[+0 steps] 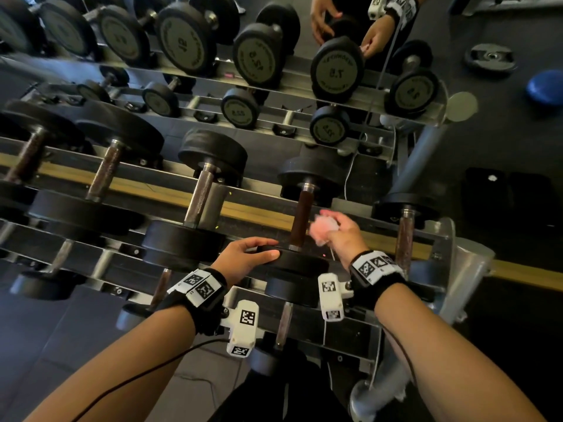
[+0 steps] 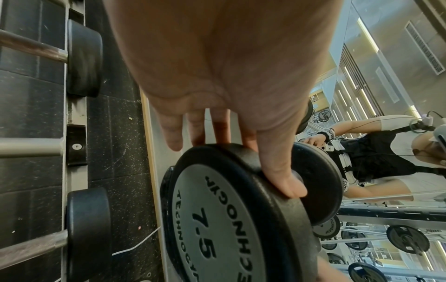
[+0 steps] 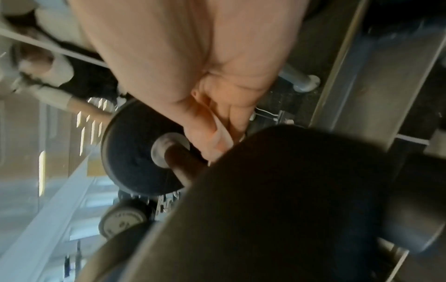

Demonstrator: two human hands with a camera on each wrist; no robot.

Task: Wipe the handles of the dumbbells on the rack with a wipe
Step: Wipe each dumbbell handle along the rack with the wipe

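Note:
On the top tier of the rack (image 1: 441,239) lies a black 7.5 dumbbell with a dark brown handle (image 1: 300,217). My left hand (image 1: 268,249) grips its near head (image 1: 304,263). In the left wrist view, the fingers (image 2: 198,133) and thumb curl over the rim of that head (image 2: 217,219). My right hand (image 1: 335,229) holds a crumpled pink wipe (image 1: 323,228) just right of the handle. The right wrist view shows the wipe (image 3: 220,137) pinched in the hand, close beside the handle (image 3: 181,162). I cannot tell whether they touch.
More dumbbells lie on the rack, one to the left (image 1: 201,193) and one to the right (image 1: 405,233), with smaller ones on the lower tier (image 1: 283,324). A mirror behind the rack reflects the dumbbells and my hands. A blue ball (image 1: 545,86) lies on the dark floor.

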